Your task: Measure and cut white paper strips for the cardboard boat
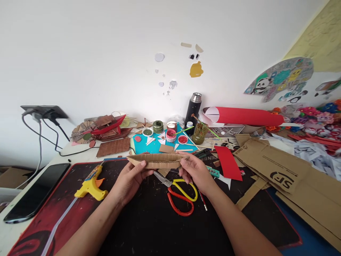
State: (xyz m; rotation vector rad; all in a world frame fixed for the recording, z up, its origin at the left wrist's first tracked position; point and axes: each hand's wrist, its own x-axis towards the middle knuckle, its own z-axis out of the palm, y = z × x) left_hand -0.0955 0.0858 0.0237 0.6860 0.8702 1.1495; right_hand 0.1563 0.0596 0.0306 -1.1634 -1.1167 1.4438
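Note:
A small boat-shaped piece of folded cardboard (160, 165) is held up level between both hands, its long hollow facing upward. My left hand (134, 175) pinches its left part, thumb on the near wall and fingers underneath. At the right end my right hand (194, 169) grips it between thumb and fingers. Just below, on the dark mat, lie scissors (181, 215) with one red and one yellow handle. A pencil (204, 204) rests partly behind the scissors and my right hand. A yellow glue gun (93, 186) with a long glue stick lies to the left.
Paint pots (171, 135), a murky jar with brushes (200, 133) and a black flask (194, 108) stand along the wall. A red boat model (112, 128) sits back left. Flattened cardboard (277, 167) covers the right side. A phone (37, 192) lies at left.

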